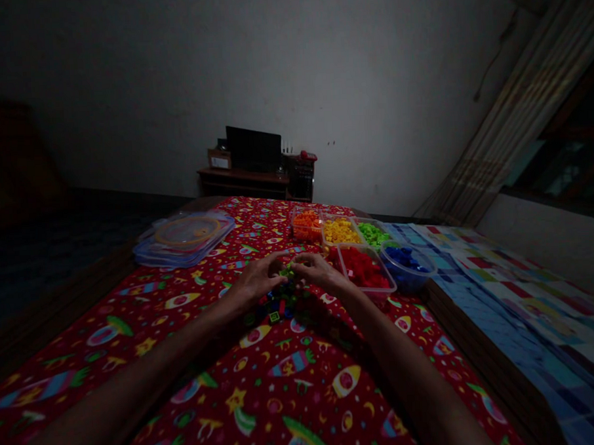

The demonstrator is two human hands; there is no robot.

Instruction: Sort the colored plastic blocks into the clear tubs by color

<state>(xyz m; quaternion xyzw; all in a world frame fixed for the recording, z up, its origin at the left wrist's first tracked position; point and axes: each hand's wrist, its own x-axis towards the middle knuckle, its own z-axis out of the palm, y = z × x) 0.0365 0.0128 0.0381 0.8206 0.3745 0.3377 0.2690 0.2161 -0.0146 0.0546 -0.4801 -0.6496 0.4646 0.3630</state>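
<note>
Both hands meet above the middle of the red patterned cloth. A small light-green toy building piece [288, 271] sits between the fingertips of my left hand [257, 280] and my right hand [320, 271]. The fingers of each hand are closed in a pinch on it, though its exact shape is too dark and small to make out. Right below lies a little heap of mixed building pieces [281, 295], mostly blue and green with a bit of red. One green square piece [274, 316] is at the heap's near edge.
Beyond my right hand stand clear tubs of sorted pieces: orange [307, 226], yellow [341, 232], green [373, 233], red [363, 269] and blue [407, 260]. Stacked plastic lids [185, 239] lie at the left. A blue checked cloth [488, 325] spreads to the right.
</note>
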